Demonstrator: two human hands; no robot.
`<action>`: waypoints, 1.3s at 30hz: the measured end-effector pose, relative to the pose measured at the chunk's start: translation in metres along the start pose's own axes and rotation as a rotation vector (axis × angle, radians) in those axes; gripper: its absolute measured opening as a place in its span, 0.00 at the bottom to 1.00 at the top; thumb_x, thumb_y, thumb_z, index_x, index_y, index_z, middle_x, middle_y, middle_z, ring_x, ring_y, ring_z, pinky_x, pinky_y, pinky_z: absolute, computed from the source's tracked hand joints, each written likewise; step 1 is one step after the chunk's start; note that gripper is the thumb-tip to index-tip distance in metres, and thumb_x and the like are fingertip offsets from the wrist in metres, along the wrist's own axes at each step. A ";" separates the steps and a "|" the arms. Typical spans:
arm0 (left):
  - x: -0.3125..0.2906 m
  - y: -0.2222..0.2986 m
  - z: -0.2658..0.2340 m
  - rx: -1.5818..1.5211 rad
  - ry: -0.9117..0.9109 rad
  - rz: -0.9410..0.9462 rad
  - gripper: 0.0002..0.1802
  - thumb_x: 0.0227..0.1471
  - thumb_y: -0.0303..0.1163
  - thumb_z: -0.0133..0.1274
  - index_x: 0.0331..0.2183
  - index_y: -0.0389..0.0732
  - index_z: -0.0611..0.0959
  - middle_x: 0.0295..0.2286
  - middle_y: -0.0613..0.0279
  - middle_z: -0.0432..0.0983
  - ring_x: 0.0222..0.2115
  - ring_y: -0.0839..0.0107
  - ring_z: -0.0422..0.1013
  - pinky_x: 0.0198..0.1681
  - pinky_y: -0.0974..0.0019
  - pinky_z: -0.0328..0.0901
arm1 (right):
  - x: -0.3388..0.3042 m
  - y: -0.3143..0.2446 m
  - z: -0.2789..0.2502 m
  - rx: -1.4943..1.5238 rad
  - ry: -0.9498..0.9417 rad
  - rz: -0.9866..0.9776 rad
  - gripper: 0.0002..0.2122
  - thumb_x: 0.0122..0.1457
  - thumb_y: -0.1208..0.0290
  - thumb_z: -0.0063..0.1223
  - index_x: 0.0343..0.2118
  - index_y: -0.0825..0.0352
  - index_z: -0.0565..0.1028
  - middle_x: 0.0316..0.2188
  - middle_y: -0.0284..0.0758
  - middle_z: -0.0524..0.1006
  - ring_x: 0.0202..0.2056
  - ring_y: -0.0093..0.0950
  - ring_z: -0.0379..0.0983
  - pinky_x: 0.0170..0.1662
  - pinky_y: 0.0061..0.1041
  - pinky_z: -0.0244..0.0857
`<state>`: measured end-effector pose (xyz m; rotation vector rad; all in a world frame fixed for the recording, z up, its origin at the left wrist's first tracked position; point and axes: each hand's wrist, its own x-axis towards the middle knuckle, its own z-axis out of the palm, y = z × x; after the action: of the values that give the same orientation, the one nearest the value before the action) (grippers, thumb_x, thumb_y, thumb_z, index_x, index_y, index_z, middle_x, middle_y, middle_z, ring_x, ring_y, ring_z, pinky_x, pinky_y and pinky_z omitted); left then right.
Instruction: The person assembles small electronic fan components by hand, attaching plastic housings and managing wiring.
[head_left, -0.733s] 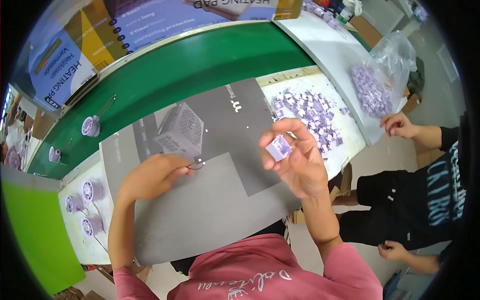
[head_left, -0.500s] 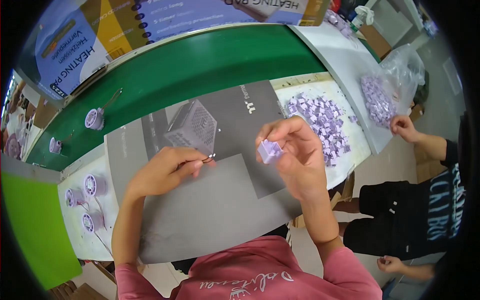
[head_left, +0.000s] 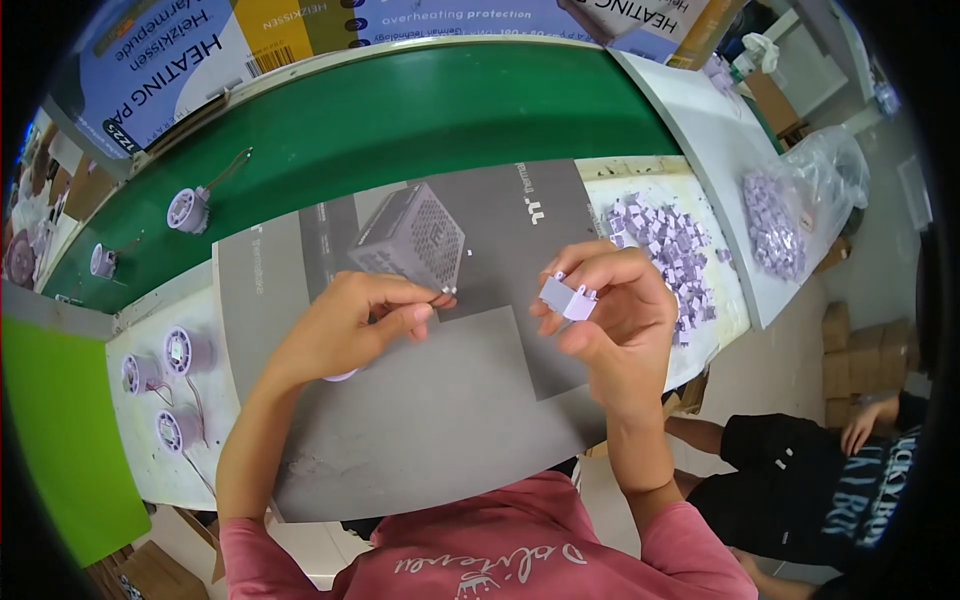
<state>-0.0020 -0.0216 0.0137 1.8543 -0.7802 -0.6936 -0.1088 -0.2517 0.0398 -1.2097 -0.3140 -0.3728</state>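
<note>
My left hand [head_left: 350, 325] pinches thin dark wires with pale tips [head_left: 448, 291] over the grey printed sheet. Below that hand, a sliver of a round lilac part [head_left: 342, 377] shows; the rest of it is hidden by the palm. My right hand [head_left: 635, 325] holds a small lilac plastic housing [head_left: 568, 298], open-sided with small tabs, between thumb and fingers. The housing and the wire tips are apart. Near my right hand lies a heap of similar lilac housings [head_left: 675, 250] on the white table.
Several round lilac motor-like units with wires stand at left, including one [head_left: 188, 350] on the table and one [head_left: 188, 211] on the green belt [head_left: 440, 110]. A plastic bag of lilac parts [head_left: 775, 225] lies at right. Another person [head_left: 800, 480] is at the right. Printed cartons [head_left: 300, 40] line the back.
My right hand has turned the lilac housing to show another side. The round lilac part now peeks out under my left hand. The other person's hand has left the bag.
</note>
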 end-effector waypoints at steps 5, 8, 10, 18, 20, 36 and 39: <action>0.000 0.004 -0.001 -0.119 0.035 -0.033 0.15 0.63 0.37 0.50 0.42 0.38 0.85 0.24 0.67 0.75 0.25 0.80 0.67 0.29 0.72 0.62 | -0.002 -0.001 0.001 -0.110 0.008 -0.018 0.17 0.45 0.84 0.71 0.38 0.73 0.74 0.41 0.45 0.76 0.39 0.23 0.75 0.42 0.21 0.72; 0.000 0.009 -0.003 -0.107 0.056 -0.052 0.16 0.63 0.37 0.49 0.42 0.36 0.85 0.26 0.65 0.74 0.26 0.80 0.66 0.30 0.73 0.61 | -0.002 0.002 0.001 -0.123 0.005 -0.025 0.17 0.45 0.84 0.70 0.38 0.73 0.74 0.41 0.43 0.77 0.37 0.23 0.75 0.39 0.20 0.71; -0.002 0.011 -0.005 -0.061 0.078 -0.054 0.15 0.62 0.35 0.50 0.42 0.37 0.85 0.25 0.63 0.73 0.27 0.80 0.66 0.30 0.73 0.61 | -0.001 0.001 0.003 -0.547 0.005 -0.117 0.17 0.44 0.85 0.70 0.38 0.72 0.75 0.40 0.41 0.77 0.34 0.23 0.76 0.34 0.19 0.71; -0.018 0.041 0.026 0.463 0.638 0.244 0.15 0.50 0.37 0.64 0.36 0.39 0.82 0.30 0.63 0.78 0.25 0.66 0.75 0.25 0.66 0.67 | 0.001 0.000 0.020 -0.869 0.128 -0.260 0.17 0.42 0.85 0.70 0.36 0.70 0.77 0.36 0.39 0.77 0.30 0.24 0.75 0.30 0.21 0.70; -0.029 0.053 0.037 0.543 0.693 0.219 0.14 0.47 0.36 0.66 0.34 0.40 0.82 0.30 0.65 0.78 0.23 0.67 0.74 0.24 0.67 0.66 | 0.002 0.001 0.019 -0.994 0.050 -0.332 0.17 0.41 0.85 0.68 0.37 0.69 0.80 0.36 0.39 0.77 0.29 0.25 0.76 0.28 0.21 0.71; -0.044 0.067 0.039 0.239 0.548 0.361 0.17 0.42 0.19 0.67 0.38 0.37 0.84 0.25 0.64 0.75 0.18 0.82 0.67 0.19 0.79 0.59 | -0.002 0.004 0.040 -1.123 -0.058 -0.534 0.27 0.39 0.92 0.63 0.47 0.74 0.74 0.37 0.42 0.76 0.31 0.27 0.74 0.34 0.22 0.70; -0.043 0.068 0.041 0.003 0.542 0.319 0.17 0.44 0.17 0.65 0.39 0.35 0.84 0.25 0.64 0.75 0.20 0.83 0.69 0.22 0.80 0.62 | -0.005 0.005 0.042 -1.118 -0.031 -0.619 0.27 0.38 0.93 0.62 0.47 0.74 0.73 0.37 0.41 0.76 0.32 0.28 0.74 0.34 0.22 0.69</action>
<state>-0.0743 -0.0335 0.0671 1.7471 -0.6875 0.0205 -0.1128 -0.2097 0.0473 -2.2030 -0.5354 -1.1638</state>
